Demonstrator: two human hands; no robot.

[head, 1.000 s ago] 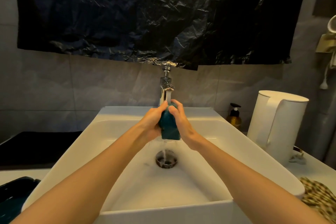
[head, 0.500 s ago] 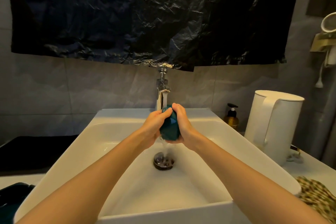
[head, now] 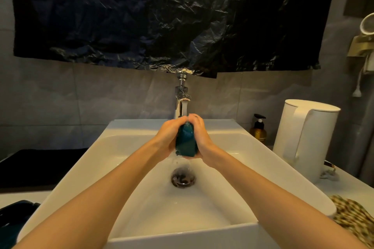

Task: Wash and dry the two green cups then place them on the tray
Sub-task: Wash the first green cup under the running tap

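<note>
Green cup [head: 186, 142] clasped between 2 hands over the white sink [head: 137, 126]. The left hand [head: 169, 136] curls round its left side and the right hand [head: 202, 137] round its right, fingers closing over its top. Just above the grip, the faucet [head: 182, 97] pours water; below it, water falls toward the drain [head: 183, 177]. Right of the grip stand a soap bottle [head: 258, 130] and a white kettle [head: 305, 139].

Nothing legible here: the amber pump bottle [head: 258, 130], off to the right of the right hand [head: 199, 137], carries a label too small to read.
</note>
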